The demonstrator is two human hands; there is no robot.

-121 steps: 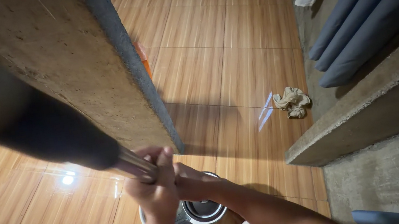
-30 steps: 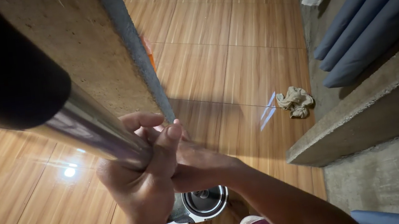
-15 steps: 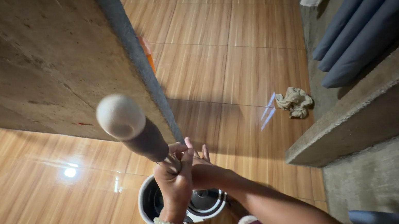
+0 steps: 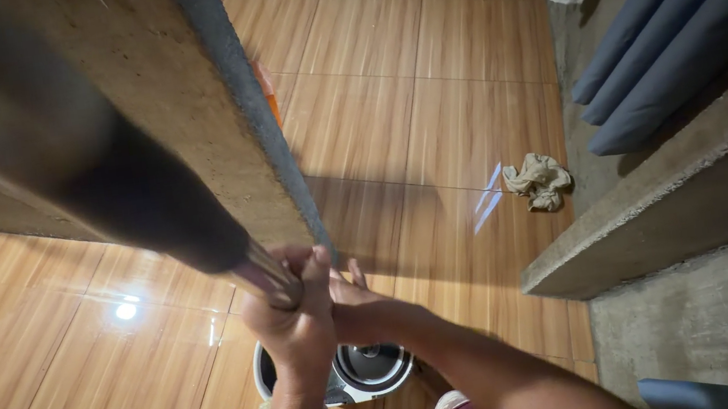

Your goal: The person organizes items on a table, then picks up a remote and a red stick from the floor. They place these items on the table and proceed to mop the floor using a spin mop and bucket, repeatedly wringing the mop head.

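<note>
Your left hand [image 4: 291,324] is clenched tight round the pole [image 4: 146,207], whose long axis runs up-left from it toward the camera. Your right hand [image 4: 354,303] presses just beside; its grip is hidden. The bucket [image 4: 374,374] sits below.

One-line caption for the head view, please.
Both hands, left hand and right hand, grip a dark-handled metal pole above a round appliance on wood-look floor.

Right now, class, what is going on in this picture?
A person, seen from their own head looking down, grips a metal pole with a dark blurred end in both hands: left hand wrapped around it, right hand beside it. Below them a round white appliance sits on the wooden floor. A crumpled rag lies near the concrete ledge.
</note>
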